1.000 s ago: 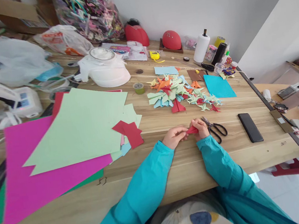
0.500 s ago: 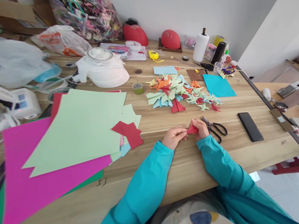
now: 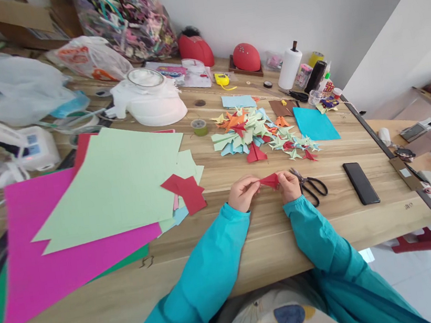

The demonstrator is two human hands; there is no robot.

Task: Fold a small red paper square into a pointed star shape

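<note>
Between my two hands is a small piece of folded red paper (image 3: 269,181), held just above the wooden table. My left hand (image 3: 242,193) pinches its left tip between thumb and fingers. The wider right end is gripped by my right hand (image 3: 289,185), whose fingers are curled closed. Black-handled scissors (image 3: 314,184) lie right beside my right hand. Beyond my hands spreads a heap of folded paper shapes (image 3: 251,127) in green, orange, blue and red. Left of my left hand, flat red paper pieces (image 3: 191,194) rest partly on light green sheets (image 3: 120,190).
A black phone (image 3: 361,183) lies to the right. Under the green sheets is a large magenta sheet (image 3: 62,266). Farther back are a roll of green tape (image 3: 199,127), a turquoise square (image 3: 316,123), a yellow tape measure (image 3: 221,79) and a white paper roll (image 3: 289,68).
My left hand has shifted slightly left, and more of the folded red paper now shows between my hands. My right hand has stayed nearly in place.
</note>
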